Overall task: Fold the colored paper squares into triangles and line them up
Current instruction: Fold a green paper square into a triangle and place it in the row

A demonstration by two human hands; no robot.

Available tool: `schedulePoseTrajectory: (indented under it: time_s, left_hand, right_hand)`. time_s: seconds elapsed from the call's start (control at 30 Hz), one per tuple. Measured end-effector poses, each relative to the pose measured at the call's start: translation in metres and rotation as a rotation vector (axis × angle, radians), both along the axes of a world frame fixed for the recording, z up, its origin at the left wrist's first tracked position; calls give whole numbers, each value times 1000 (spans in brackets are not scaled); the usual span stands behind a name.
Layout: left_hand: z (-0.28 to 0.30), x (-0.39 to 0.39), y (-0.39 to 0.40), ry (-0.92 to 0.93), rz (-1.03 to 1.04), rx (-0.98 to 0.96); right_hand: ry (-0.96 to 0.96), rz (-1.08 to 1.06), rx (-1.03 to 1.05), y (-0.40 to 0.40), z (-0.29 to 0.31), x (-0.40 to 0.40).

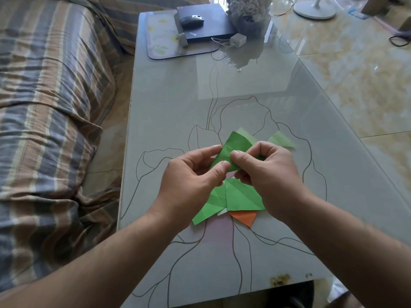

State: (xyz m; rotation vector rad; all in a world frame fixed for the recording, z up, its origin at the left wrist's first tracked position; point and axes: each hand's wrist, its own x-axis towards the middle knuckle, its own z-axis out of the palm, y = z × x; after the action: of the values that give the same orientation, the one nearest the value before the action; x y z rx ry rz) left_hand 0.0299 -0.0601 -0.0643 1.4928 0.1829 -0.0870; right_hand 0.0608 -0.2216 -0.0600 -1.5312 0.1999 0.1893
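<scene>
Above the glass table, the left hand and the right hand are both pinching 1 creased green paper between thumb and curled fingers, lifting it clear of the pile; to fold it well, they should be bringing 2 opposite corners exactly together and running a thumb along the diagonal before setting it down. Counting what is showing: 2 green sheets are lying overlapped beneath the wrists, 1 orange piece is peeking out under them, and 2 paler green triangles are sitting just beyond the hands, partly hidden.
</scene>
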Motion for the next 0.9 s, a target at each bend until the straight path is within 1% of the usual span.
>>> schedulePoseTrajectory:
  time_s: [0.13,0.23,0.3,0.37,0.43,0.5,0.63,0.7,0.8,0.9]
  left_hand:
    - [-4,3,0,70,29,-35]
    - [-3,7,6,109,-9,-25]
    - [-2,8,11,126,-76,-16]
    - [2,7,15,148,-179,-20]
    - [7,5,16,173,-260,-42]
    - [10,4,16,199,-277,-46]
    - [8,4,16,222,-244,-14]
    - [6,4,14,260,-220,-81]
    - [3,4,9,348,-146,-254]
    - [2,5,8,391,-67,-268]
  right_hand:
    - [25,12,-39,-2,-4,1]
    - [17,62,-171,-9,-1,7]
    - [-4,117,-270,-20,7,15]
    - [5,257,-312,-32,17,22]
    - [73,433,-261,-37,23,23]
    - [122,507,-235,-38,24,22]
    - [142,486,-235,-36,19,18]
    - [168,449,-200,-35,18,17]
    - [174,404,-161,-34,18,17]
    - [148,381,-146,-33,18,17]
